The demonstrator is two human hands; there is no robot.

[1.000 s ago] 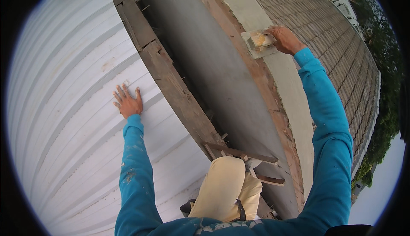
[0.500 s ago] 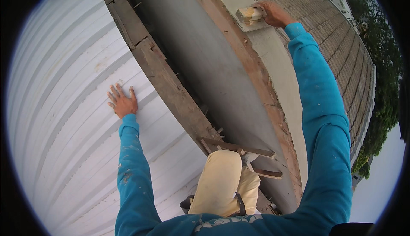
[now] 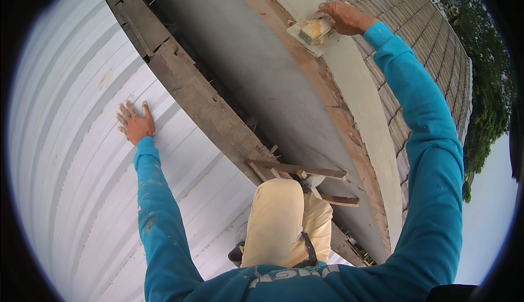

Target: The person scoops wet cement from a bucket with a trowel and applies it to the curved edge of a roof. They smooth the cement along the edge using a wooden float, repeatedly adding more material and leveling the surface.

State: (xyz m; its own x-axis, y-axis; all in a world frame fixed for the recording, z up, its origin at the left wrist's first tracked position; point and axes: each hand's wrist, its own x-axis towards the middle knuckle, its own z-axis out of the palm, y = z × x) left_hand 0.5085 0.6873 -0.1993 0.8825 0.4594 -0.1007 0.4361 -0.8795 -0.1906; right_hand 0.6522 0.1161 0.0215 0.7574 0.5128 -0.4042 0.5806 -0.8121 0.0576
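Observation:
My right hand (image 3: 345, 18), its arm stretched far forward, is closed on a plastering float (image 3: 315, 31) with a flat plate and a blocky, yellowish handle. The float lies at the strip of grey mortar (image 3: 357, 75) along the wall top, its plate tilted and reaching over the strip's left edge towards the bare reddish-brown ledge (image 3: 305, 56). My left hand (image 3: 137, 123) rests flat, fingers spread, on the white ribbed metal roofing (image 3: 93, 154); nothing is in it. Mortar smears its fingertips.
A rough wooden plank (image 3: 191, 86) edges the metal roofing. Beyond it, a dark gap runs beside the smooth grey wall (image 3: 256, 67). Short wooden battens (image 3: 300, 169) jut out by my knees. A tiled roof (image 3: 415, 40) slopes off to the right, with trees (image 3: 486, 83) behind.
The float has shifted slightly left and its plate has turned to show more of its face. My left hand, still flat on the roofing, appears further left; the whole view has shifted somewhat.

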